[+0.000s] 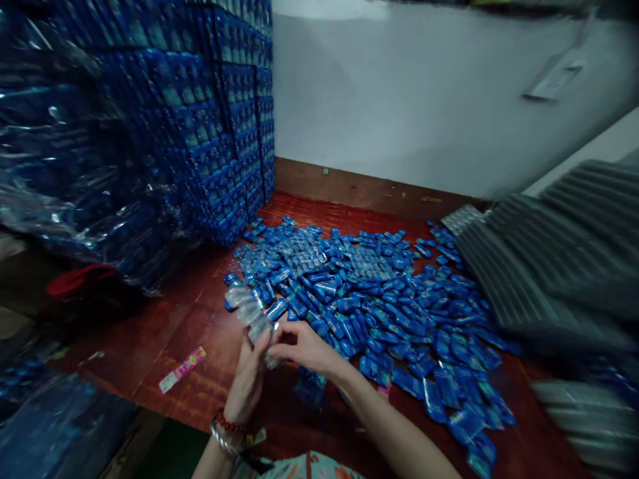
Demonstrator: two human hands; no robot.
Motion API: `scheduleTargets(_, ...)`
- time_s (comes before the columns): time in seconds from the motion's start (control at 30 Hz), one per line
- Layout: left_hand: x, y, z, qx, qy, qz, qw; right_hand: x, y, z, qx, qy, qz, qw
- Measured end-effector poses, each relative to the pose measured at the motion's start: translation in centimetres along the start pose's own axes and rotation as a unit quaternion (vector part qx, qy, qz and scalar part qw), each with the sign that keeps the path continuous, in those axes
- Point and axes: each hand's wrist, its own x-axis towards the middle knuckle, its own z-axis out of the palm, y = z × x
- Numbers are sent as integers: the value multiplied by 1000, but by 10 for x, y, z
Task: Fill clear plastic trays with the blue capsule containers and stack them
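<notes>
My left hand (252, 366), with a red bead bracelet and a silver bangle on its wrist, grips a stack of clear plastic blister trays (247, 311) from the near left side. My right hand (299, 344) pinches the same trays at their near right edge, fingers bent and close to the left thumb. The trays are tilted above the table's front part. Just beyond them lies a wide heap of small blue packets (344, 299), with more clear trays (369, 261) lying on top of it.
Tall stacks of wrapped blue packs (200, 120) stand at the left. Piles of ribbed trays (539, 266) lean along the right side. A pink strip (183, 369) lies on the red-brown table (210, 326). Behind the table rises a white wall (399, 100).
</notes>
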Motion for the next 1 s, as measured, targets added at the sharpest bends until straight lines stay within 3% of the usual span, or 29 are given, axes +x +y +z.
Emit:
scheduleTargets(0.1, -8, -7, 12, 8, -31, -38, 999, -17, 11, -9, 66, 34, 42, 996)
scheduleTargets(0.27, -14, -21, 22, 14, -64, -97, 993, -44, 16, -24, 83, 58, 49, 994)
scheduleTargets(0.33, -16, -25, 26, 14, -74, -116, 990, -56, 11, -30, 11, 83, 26, 996)
scheduleTargets(0.4, -17, -28, 31, 16, -77, -135, 988, -71, 3, -40, -131, 147, -18, 980)
scheduleTargets(0.47, -17, -30, 36, 21, -80, -160, 984, -85, -5, -56, -300, 238, -54, 922)
scheduleTargets(0.53, -17, -31, 40, 22, -78, -177, 981, -98, -11, -79, -447, 338, -58, 826)
scheduleTargets(0.63, -19, -30, 44, 16, -68, -178, 982, -109, -12, -127, -583, 455, 0, 673)
scheduleTargets(0.67, -20, -30, 46, 16, -68, -178, 982, -110, -11, -142, -603, 479, 27, 637)
scheduleTargets(0.73, -22, -30, 47, 15, -76, -177, 981, -108, -7, -167, -611, 509, 69, 602)
scheduleTargets(0.77, -22, -31, 48, 14, -81, -175, 981, -106, -6, -172, -597, 519, 73, 607)
scheduleTargets(0.8, -23, -32, 48, 13, -85, -171, 982, -103, -4, -172, -572, 522, 61, 630)
scheduleTargets(0.83, -23, -33, 47, 12, -89, -165, 982, -100, -4, -167, -532, 509, 35, 675)
scheduleTargets(0.87, -22, -35, 47, 11, -92, -158, 983, -96, -4, -155, -480, 475, 3, 738)
scheduleTargets(0.93, -21, -39, 44, 13, -94, -142, 985, -89, -5, -120, -341, 345, -51, 873)
scheduleTargets(0.97, -20, -40, 43, 19, -89, -133, 987, -85, -5, -99, -271, 259, -54, 925)
scheduleTargets(1.0, -19, -41, 43, 29, -81, -126, 988, -82, -5, -79, -216, 200, -46, 955)
